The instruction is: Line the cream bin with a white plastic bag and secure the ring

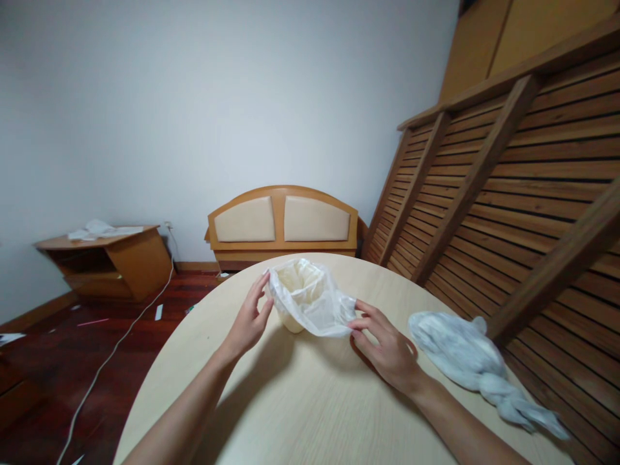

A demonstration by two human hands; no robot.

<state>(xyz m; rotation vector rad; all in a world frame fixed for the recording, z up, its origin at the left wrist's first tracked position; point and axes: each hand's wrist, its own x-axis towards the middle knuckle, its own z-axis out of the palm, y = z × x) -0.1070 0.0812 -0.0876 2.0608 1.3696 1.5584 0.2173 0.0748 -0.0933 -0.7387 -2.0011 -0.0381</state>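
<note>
A thin white plastic bag (314, 303) lines a small pale bin (291, 321) standing on the round light-wood table (290, 400). My left hand (249, 320) pinches the bag's left edge at the bin's rim. The bag's right edge is pulled outward and gripped by the fingers of my right hand (387, 349). The bag's mouth is stretched open between the two hands, and most of the bin is hidden under the plastic.
A knotted, filled white bag (477, 365) lies on the table at the right. A slatted wooden bed frame (508, 194) leans behind it. A headboard (283, 223) stands against the wall, a low cabinet (113, 258) at left, and a white cable (121, 342) runs across the floor.
</note>
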